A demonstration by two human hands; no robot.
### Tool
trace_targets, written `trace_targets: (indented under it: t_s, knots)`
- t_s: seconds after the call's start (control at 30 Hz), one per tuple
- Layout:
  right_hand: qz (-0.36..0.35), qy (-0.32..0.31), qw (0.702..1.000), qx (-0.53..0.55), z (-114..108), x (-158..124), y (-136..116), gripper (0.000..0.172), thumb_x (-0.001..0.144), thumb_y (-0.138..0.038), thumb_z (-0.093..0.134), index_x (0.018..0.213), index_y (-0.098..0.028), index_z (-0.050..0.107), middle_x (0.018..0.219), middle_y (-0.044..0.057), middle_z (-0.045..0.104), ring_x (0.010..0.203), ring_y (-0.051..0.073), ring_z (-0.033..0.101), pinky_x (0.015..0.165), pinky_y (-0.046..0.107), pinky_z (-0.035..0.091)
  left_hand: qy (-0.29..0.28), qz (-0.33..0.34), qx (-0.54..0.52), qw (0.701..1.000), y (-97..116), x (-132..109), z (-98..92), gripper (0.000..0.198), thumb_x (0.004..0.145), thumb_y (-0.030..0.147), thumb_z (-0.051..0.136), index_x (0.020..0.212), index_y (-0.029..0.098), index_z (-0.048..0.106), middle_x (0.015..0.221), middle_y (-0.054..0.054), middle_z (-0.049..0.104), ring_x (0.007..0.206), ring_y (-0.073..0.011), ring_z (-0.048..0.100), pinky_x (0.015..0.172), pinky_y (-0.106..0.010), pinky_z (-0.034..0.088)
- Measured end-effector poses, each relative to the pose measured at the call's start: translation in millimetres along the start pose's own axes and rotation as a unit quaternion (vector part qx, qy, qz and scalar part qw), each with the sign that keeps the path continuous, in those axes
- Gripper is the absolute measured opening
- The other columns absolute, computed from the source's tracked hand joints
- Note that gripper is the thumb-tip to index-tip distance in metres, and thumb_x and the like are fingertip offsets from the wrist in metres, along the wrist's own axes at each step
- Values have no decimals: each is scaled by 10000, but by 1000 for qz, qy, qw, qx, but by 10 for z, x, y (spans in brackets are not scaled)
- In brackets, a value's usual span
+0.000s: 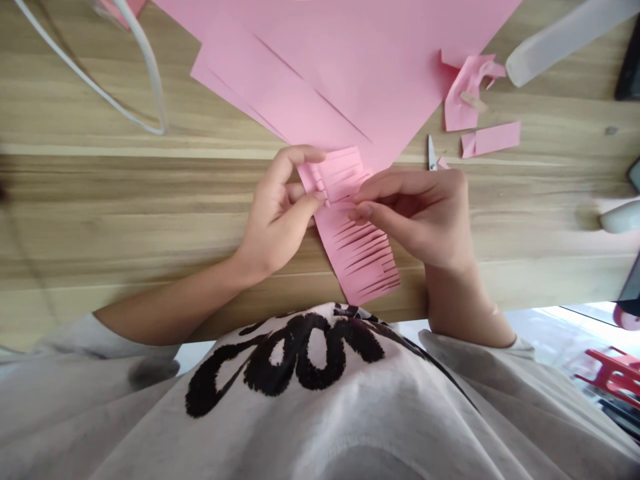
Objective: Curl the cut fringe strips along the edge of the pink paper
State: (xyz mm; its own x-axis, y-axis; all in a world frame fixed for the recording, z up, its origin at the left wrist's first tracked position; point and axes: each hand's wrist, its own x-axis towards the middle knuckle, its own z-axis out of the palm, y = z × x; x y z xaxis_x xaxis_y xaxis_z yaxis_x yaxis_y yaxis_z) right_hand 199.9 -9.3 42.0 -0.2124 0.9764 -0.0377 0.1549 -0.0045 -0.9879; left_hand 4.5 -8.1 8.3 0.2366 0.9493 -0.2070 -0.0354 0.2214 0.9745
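Observation:
A pink paper strip (336, 243), cut into a fringe along its right side, slants over the table's near edge. My left hand (280, 213) grips its left edge, thumb on top and fingers partly beneath. Near the upper end, several of the fringe tabs are folded or curled over toward the left edge. My right hand (420, 210) pinches at the fringe in the strip's middle, thumb against forefinger; a single tab seems to be between them, though the fingertips hide it. Below that hand the cut tabs lie spread and flat.
Large pink paper sheets (370, 60) cover the table's far middle. Pink scraps (463, 100), a small cut piece (493, 139) and a scissor-like metal tip (431, 153) lie to the right. A white cable (155, 87) loops at left; a whitish translucent object (560, 50) lies far right.

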Motion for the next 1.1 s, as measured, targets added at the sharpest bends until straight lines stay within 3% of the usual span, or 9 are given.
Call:
trace_targets:
  t_s: [0.17, 0.47, 0.77, 0.93, 1.1]
  knots:
    - [25, -79, 996, 38, -59, 21, -1, 169, 866, -126, 727, 950, -236, 825, 931, 10, 803, 813, 130, 744, 743, 269, 632, -2, 19, -10, 1000, 55, -17, 17, 432, 796, 190, 780, 1142, 245, 526, 1068, -35, 752, 846, -174, 746, 695, -302, 628]
    - [18, -38, 999, 14, -51, 32, 59, 175, 777, -104, 819, 888, -239, 836, 939, 12, 811, 864, 133, 751, 747, 243, 622, -1, 9, 28, 1000, -4, 1, -10, 444, 831, 198, 732, 1219, 246, 522, 1205, -61, 729, 922, -181, 758, 698, -282, 629]
    - [32, -38, 998, 35, -43, 11, 50, 214, 778, -97, 814, 918, -257, 834, 925, -10, 826, 870, 166, 777, 792, 301, 648, -3, 11, 6, 1000, 14, -16, -6, 468, 790, 244, 806, 1167, 253, 529, 1259, -64, 708, 935, -184, 746, 714, -293, 633]
    - [35, -22, 999, 19, -36, 10, 35, 203, 752, -77, 813, 838, -260, 827, 849, -27, 813, 789, 143, 757, 716, 279, 635, 16, 14, 33, 999, 15, -20, 10, 433, 792, 223, 775, 1156, 259, 544, 1163, -54, 715, 780, -154, 720, 600, -274, 580]
    - [44, 6, 999, -5, -20, 13, 49, 143, 745, -117, 822, 812, -243, 818, 841, -14, 815, 787, 164, 761, 735, 318, 653, 12, 31, 43, 999, -32, -8, 0, 424, 820, 248, 756, 1186, 269, 543, 1178, -50, 700, 863, -181, 730, 627, -291, 586]
